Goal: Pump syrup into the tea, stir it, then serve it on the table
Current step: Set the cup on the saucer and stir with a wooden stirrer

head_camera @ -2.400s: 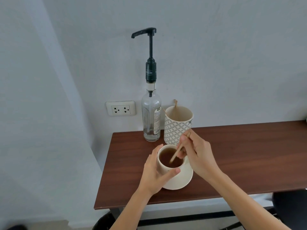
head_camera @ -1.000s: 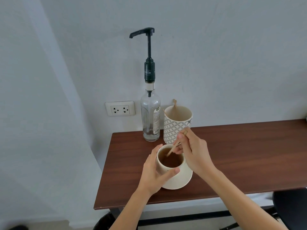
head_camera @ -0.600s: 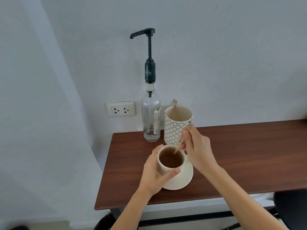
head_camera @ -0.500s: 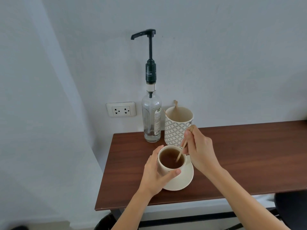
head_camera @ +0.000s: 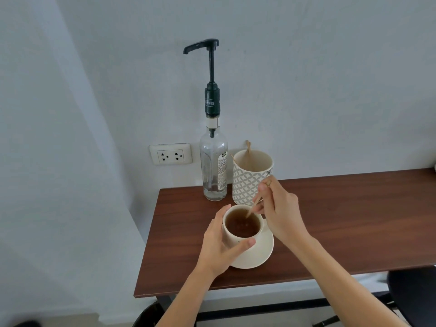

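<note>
Two bare hands work over a cream cup (head_camera: 240, 234) of dark tea (head_camera: 242, 225), which sits on a cream saucer (head_camera: 257, 253) near the left end of the brown wooden table (head_camera: 342, 223), closer to its front edge than its back. The left hand (head_camera: 220, 246) wraps around the cup's left side, fingers curled behind the rim and the thumb pressed across the near wall, steadying it. The right hand (head_camera: 279, 213) hovers just right of the cup, fingertips pinched on a thin wooden stirrer (head_camera: 253, 206). The stick slants down and to the left from that grip, its lower end dipped into the tea near the cup's far rim; how deep it goes I cannot tell through the dark liquid.

At the table's back left corner, against the wall, a clear glass syrup bottle (head_camera: 213, 168) stands upright with a tall black pump (head_camera: 211, 74) rising from its neck, the spout pointing left. It looks nearly empty, though the glass makes that hard to judge. Just beside it on the right stands a patterned white cup (head_camera: 250, 178) holding more wooden sticks (head_camera: 248, 147), directly behind the teacup. A white double wall socket (head_camera: 170, 154) sits on the wall to the left of the bottle.
</note>
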Demonstrator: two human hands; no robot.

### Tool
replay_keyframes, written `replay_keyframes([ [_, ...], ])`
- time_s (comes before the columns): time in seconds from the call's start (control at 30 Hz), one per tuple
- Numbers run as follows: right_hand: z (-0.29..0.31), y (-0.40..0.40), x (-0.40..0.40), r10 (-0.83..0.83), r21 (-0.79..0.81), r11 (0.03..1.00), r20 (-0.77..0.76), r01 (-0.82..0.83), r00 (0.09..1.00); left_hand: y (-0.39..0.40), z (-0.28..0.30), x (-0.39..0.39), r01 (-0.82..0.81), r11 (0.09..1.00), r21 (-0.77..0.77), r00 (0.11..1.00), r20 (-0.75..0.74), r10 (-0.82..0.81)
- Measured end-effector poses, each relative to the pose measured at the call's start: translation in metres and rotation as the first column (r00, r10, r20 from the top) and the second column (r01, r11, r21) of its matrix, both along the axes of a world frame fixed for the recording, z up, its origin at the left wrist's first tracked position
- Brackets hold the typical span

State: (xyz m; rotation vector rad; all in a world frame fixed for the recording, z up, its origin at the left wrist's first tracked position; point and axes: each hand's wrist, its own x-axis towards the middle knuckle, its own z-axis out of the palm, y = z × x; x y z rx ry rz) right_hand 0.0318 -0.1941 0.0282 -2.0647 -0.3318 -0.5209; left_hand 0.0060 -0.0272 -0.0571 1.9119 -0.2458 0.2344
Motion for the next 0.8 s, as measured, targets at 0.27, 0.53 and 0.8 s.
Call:
replay_keyframes([
  [0.27,-0.003,0.003,-0.002,0.027,0.025,0.999,-0.020,-0.027,0.999,0.001,0.001,0.000,0.009,1.000,0.001,1.000,-0.010,-0.009],
  [0.53,0.008,-0.003,-0.009,0.031,0.053,0.998,0.074,-0.035,0.997,0.001,-0.001,-0.001,0.020,1.000,0.000,0.999,-0.050,-0.020],
  [0.8,0.028,-0.019,-0.023,0.007,0.031,0.999,0.309,-0.017,0.951,0.001,-0.002,-0.001,-0.004,1.000,-0.023,0.997,-0.082,0.002],
])
